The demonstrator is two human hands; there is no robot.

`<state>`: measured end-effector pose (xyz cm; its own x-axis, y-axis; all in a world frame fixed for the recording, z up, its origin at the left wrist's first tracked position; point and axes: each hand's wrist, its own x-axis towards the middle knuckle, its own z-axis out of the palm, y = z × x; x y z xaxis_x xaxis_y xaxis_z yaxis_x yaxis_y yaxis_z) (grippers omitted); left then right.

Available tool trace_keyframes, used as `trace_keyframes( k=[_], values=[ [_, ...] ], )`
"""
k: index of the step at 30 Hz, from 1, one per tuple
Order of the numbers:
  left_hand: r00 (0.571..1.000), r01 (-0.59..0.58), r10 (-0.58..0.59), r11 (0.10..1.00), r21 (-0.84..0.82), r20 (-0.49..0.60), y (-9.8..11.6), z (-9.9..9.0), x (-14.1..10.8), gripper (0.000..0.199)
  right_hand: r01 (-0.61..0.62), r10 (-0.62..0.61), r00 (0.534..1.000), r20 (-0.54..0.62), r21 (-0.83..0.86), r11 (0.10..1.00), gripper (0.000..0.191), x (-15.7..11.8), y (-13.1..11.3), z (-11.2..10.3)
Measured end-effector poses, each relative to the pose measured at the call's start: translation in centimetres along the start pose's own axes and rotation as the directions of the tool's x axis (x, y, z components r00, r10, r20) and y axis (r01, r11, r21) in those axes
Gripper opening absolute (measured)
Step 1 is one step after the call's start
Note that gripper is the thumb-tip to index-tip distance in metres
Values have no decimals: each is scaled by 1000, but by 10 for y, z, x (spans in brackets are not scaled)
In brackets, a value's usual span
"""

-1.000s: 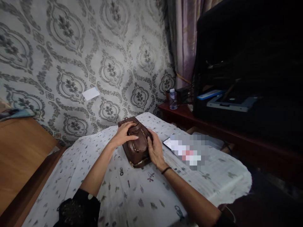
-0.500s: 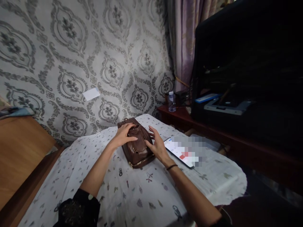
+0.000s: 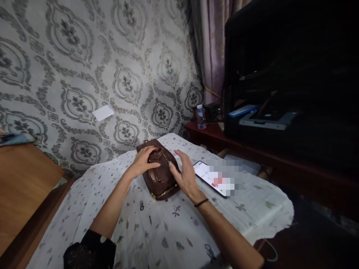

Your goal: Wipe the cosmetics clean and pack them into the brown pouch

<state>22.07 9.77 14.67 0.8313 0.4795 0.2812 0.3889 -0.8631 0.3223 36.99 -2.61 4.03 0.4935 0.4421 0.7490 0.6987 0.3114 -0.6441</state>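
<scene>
A brown leather bag with gold zips lies on the bed's patterned white sheet. My left hand rests on its left side, fingertips at the mouth of the front pocket and thumb stretched across the leather, apart from the fingers. At the bag's right side is my right hand, with thumb and fingers spread and nothing between them. The thumb comes close to or touches the bag; I cannot tell which. Just right of that hand lies a phone with its screen lit, partly blurred out.
A wooden board stands at the left. Behind the bed is a patterned wall with a white card on it. A clear bottle stands on a dark red ledge, near a large black screen or cabinet at the right.
The view has shifted slightly. My right hand's fingers have moved a little over the bag's right side; my left hand stays at the pocket.
</scene>
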Motion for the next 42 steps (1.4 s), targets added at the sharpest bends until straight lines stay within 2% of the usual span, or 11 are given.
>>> trace_keyframes(
  k=[2, 8, 10, 13, 16, 19, 23, 26, 30, 35, 42],
  values=[
    [1000, -6, 6, 1000, -18, 5, -1, -2, 1, 63, 22, -20, 999, 32, -74, 997, 53, -10, -8, 8],
    [998, 27, -40, 974, -224, -53, 5, -7, 12, 53, 29, -23, 999, 42, -157, 987, 41, -30, -13, 27],
    [995, 32, -45, 989, -147, -87, 13, -5, 17, 46, 37, -31, 999, 41, -163, 986, 41, -30, -11, 27],
    [990, -2, 9, 999, 50, -140, 25, -1, 23, 38, 45, -35, 998, 59, -171, 984, 44, -29, -11, 26],
    [988, -6, 22, 995, 104, -156, 29, 1, 28, 30, 46, -33, 997, 73, -176, 983, 46, -29, -11, 26],
    [992, 24, -22, 1000, 8, -128, 26, -3, 34, 25, 65, -52, 996, 67, -196, 978, 42, -31, -12, 28],
    [985, 122, -144, 973, -198, -97, 18, -10, 42, 17, 106, -92, 993, 73, -229, 968, 43, -32, -13, 28],
    [970, 164, -201, 954, -250, -133, 13, -9, 47, 17, 133, -117, 990, 79, -232, 963, 51, -32, -14, 27],
    [946, 193, -253, 941, -279, -200, 11, -1, 50, 20, 168, -154, 985, 73, -240, 956, 53, -31, -15, 26],
    [930, 191, -286, 913, -360, -231, 14, 8, 48, 22, 169, -155, 985, 72, -257, 952, 52, -31, -15, 27],
    [946, 172, -283, 850, -498, -156, 23, 4, 36, 29, 140, -120, 988, 93, -252, 958, 53, -30, -15, 28]
  ],
)
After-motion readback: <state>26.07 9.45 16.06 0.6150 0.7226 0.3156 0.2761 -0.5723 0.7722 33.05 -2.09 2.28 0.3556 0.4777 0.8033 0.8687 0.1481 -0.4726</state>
